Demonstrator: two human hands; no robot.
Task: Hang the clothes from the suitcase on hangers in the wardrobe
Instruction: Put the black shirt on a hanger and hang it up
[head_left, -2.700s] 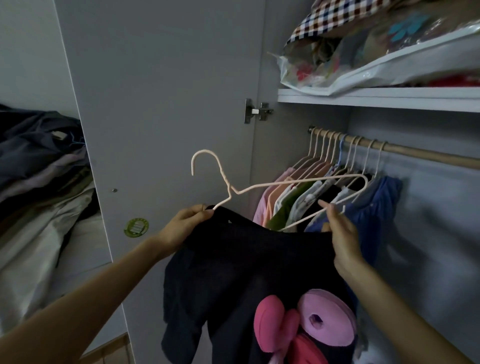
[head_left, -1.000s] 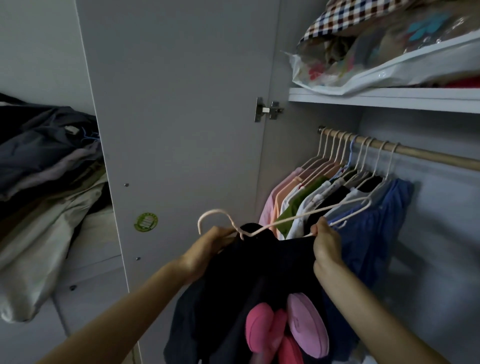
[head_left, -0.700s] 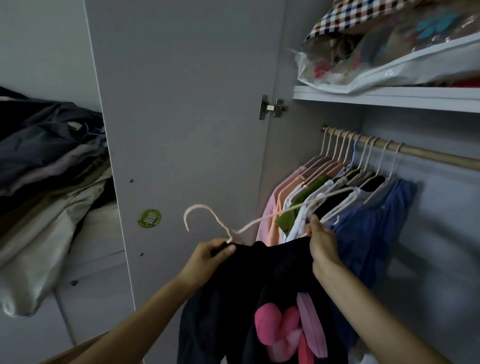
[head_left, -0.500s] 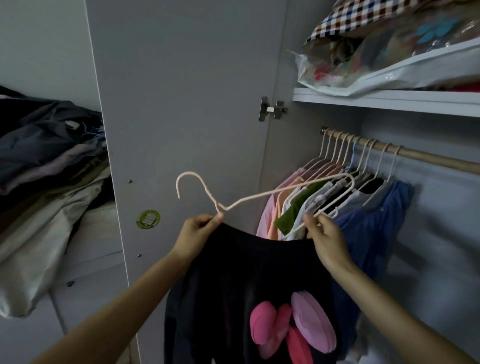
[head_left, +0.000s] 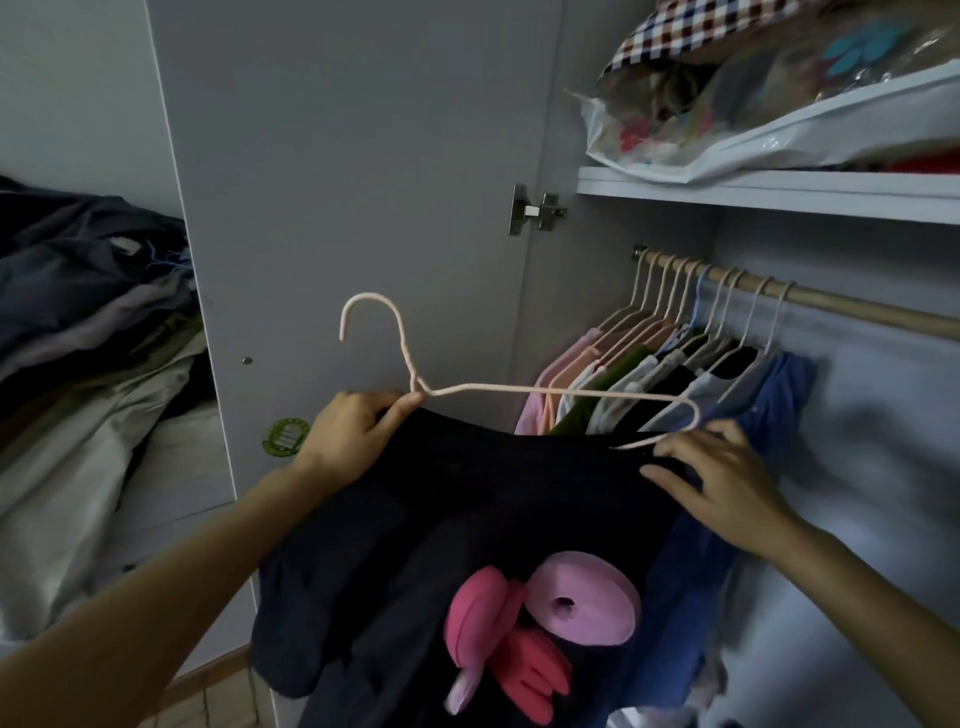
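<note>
— Black garment (head_left: 467, 519), item one: location?
— Held up in front of the open wardrobe, between the door (head_left: 353, 182) and the hanging rail (head_left: 831, 301). Dark fabric, a pink and lilac raised motif (head_left: 545, 623) on the lower front. Its top edge runs from one hand to the other, just under the hanger's lower wire.

— Hanger (head_left: 519, 389), item two?
— Pale pink wire, hook pointing up and to the left, free of the rail. Its right shoulder loop sticks out above the cloth; whether the left shoulder is inside the garment I cannot tell.

— Left hand (head_left: 353, 436)?
— Fingers curled, pinching the garment's top edge at the hanger's neck, thumb tip touching the wire there.

— Right hand (head_left: 727, 478)?
— Fingers spread and fairly straight, laid on the garment's right edge, fingertips by the hanger's loop. Gripping nothing that I can see.

— Stock on the rail?
— A row of hung clothes (head_left: 649, 384) crowded at the rail's left end: pink, peach, green, white, black, then blue nearest the right hand. The remainder of the rail shown is bare.

— Other entries?
— Shelf (head_left: 779, 192) above the rail bearing a clear plastic bag (head_left: 753, 119) of textiles, a checked cloth on top. A heap of dark and beige clothing (head_left: 88, 364) left of the door. Green round sticker (head_left: 288, 436) on the door, hinge (head_left: 535, 210) at its edge.
</note>
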